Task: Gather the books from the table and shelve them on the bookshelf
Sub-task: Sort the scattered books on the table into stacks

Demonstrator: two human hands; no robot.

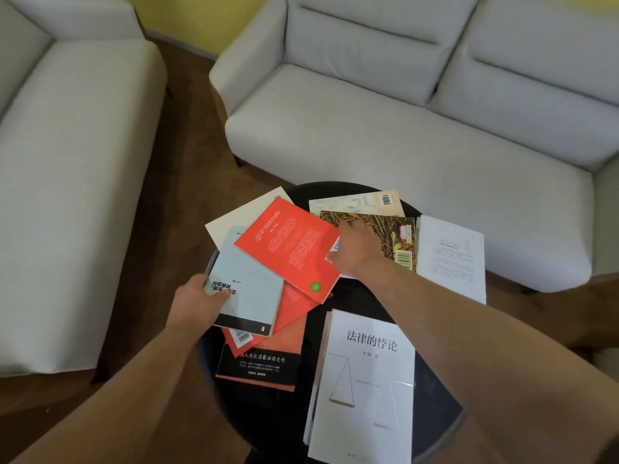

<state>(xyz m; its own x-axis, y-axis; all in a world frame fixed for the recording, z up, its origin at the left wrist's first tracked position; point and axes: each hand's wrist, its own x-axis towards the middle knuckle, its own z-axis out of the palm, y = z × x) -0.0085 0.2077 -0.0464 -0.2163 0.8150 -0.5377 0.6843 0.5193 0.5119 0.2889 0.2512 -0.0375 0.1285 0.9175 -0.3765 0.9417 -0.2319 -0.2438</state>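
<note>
Several books lie scattered on a small round black table [338, 190]. My left hand [197, 304] grips the lower left edge of a pale blue book [249, 289], thumb on its cover. My right hand [355, 249] holds the right edge of a bright red book [289, 246] that overlaps the blue one. Beneath them are a cream book [241, 212] and an orange book with a black band [264, 363]. A white book with a scales drawing [365, 390] lies nearest me. A wheat-patterned book [392, 229], a beige book [355, 200] and a white-backed book [452, 256] lie on the far right.
A light grey sofa [418, 105] stands right behind the table. A second grey sofa [67, 169] stands to the left. Brown wooden floor [187, 162] runs between them. No bookshelf is in view.
</note>
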